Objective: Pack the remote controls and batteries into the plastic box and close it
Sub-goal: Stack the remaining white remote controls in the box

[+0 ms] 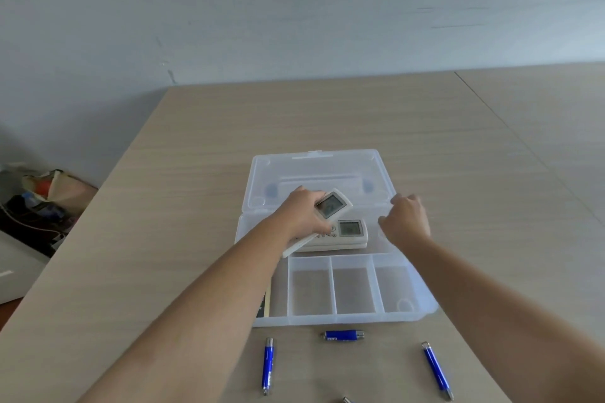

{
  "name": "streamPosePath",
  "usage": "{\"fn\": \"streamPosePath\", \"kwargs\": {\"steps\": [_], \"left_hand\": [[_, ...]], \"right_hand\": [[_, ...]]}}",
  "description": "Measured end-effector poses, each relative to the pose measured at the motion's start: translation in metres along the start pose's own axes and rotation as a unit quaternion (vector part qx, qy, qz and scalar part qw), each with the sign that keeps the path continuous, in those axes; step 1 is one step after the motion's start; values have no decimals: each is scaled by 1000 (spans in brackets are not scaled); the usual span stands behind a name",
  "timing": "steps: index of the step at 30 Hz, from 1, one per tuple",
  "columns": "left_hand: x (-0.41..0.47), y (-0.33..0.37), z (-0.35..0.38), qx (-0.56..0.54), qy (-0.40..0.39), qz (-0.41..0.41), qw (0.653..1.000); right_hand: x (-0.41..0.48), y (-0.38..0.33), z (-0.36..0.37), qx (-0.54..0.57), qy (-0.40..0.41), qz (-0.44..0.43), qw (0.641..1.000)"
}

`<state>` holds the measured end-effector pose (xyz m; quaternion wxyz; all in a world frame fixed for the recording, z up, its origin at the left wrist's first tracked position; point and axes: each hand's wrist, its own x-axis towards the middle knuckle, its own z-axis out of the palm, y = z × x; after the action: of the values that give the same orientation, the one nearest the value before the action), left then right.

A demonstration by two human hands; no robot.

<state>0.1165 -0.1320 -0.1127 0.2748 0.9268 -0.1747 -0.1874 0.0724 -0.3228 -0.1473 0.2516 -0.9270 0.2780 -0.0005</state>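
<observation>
A clear plastic box [422, 311] lies open on the table, its lid [314, 170] folded back flat. A white remote [352, 234] with a small screen rests in the box's long rear compartment. My left hand [301, 216] grips a second white remote [330, 206], tilted above the first one. Over the right end of that compartment hovers my right hand [406, 222], fingers loosely curled and holding nothing. Three blue batteries [343, 335] [268, 365] [437, 370] lie on the table in front of the box. Three small front compartments hold nothing.
A dark flat object [263, 304] shows in the box's left section, partly hidden by my left forearm. A metal tip [347, 400] pokes in at the bottom edge. Bags and clutter [42, 196] sit on the floor beyond the table's left edge. A wall stands behind.
</observation>
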Motion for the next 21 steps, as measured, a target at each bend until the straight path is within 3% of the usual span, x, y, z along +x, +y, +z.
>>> {"fn": "streamPosePath", "kwargs": {"steps": [5, 10, 21], "left_hand": [[8, 25, 26, 134, -20, 84, 987], [15, 18, 48, 262, -34, 117, 957], [18, 5, 56, 304, 21, 139, 942]], "right_hand": [[11, 33, -7, 48, -24, 31, 998], [15, 45, -6, 95, -30, 33, 995], [18, 49, -4, 105, -48, 31, 993]]}}
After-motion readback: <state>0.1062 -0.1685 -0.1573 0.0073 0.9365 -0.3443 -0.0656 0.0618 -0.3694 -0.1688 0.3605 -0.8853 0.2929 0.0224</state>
